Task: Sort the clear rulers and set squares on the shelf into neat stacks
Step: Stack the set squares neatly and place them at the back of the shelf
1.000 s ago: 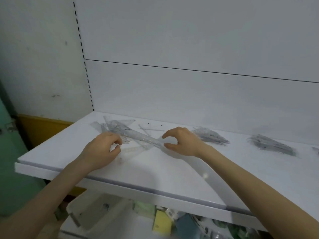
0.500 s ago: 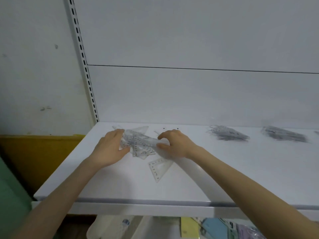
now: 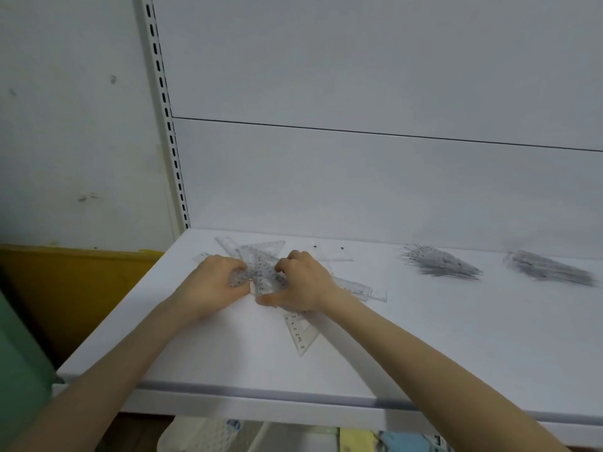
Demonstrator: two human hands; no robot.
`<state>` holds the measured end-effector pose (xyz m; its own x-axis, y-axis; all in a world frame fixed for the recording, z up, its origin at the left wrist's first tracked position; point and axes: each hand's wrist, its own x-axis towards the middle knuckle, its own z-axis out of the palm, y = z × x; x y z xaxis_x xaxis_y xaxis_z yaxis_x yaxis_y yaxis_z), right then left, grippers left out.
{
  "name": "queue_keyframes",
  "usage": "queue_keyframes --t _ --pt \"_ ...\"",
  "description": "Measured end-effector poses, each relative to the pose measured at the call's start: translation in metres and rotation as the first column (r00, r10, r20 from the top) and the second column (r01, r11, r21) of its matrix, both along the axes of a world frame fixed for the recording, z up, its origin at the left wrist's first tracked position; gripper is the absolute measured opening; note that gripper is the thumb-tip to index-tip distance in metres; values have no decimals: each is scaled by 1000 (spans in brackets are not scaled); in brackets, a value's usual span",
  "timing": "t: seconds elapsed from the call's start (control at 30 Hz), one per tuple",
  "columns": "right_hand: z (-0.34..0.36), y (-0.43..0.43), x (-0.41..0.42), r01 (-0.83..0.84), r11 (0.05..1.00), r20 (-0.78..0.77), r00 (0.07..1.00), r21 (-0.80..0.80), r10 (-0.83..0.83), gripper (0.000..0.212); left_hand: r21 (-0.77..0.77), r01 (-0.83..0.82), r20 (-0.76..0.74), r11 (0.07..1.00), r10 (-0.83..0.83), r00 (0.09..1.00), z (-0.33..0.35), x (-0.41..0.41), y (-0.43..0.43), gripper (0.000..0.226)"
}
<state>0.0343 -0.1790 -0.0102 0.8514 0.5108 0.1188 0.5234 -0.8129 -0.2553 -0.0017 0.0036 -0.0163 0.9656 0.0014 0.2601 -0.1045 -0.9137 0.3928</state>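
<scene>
The left hand and right hand both grip the loose rulers between them, centre-left on the shelf. A stray set square lies just below the right hand, pointing down-frame.

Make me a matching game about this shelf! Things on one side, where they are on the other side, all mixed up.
Things:
1. lone set square
2. bunch of rulers
3. grey stack nearest the hands
4. yellow board

Places:
A. gripped between the left hand and right hand
B. left of the shelf, lower down
C. further right on the shelf, untouched
D. flat, partly under the right wrist, closest to the front edge

Pairs: 1-D, 2-A, 3-C, 4-B
</scene>
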Motion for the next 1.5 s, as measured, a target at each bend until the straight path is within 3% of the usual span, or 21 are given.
queue_keyframes --t 0.27,0.43,0.5,0.6,0.77,0.93,1.1,1.37,1.5 --pt "6 3 -4 42 987 -166 986 158 -15 62 17 -57 -23 998 58 998 9 -17 6 28" --pt "13 -2 -14 29 930 -269 960 368 77 50 -42 -107 158 993 112 981 15 -29 14 13" --pt "17 -9 -17 11 903 -264 958 430 114 36 -157 -123 221 980 156 963 21 -34 15 8" --pt "21 -25 -20 -25 895 -204 971 446 128 13 -435 -101 149 895 182 972 30 -42 10 10" --pt "27 -60 -30 48 825 -195 978 562 77 14 -600 -88 52 795 149 987 33 -45 -6 17" --pt "21 -109 -42 118 729 -136 990 674 -35 18 -749 -38 -26 661 27 999 32 -39 -35 18" --pt "20 -158 -63 82 628 -160 985 773 68 17 -778 21 -70 628 -121 990 28 -29 -61 16" --pt "16 -211 -86 220 389 -238 971 895 -2 32 -825 104 -131 556 -367 921 32 -11 -114 15" --pt "21 -237 -96 285 249 -264 958 926 -115 14 -814 171 -129 555 -460 879 32 -2 -149 15"
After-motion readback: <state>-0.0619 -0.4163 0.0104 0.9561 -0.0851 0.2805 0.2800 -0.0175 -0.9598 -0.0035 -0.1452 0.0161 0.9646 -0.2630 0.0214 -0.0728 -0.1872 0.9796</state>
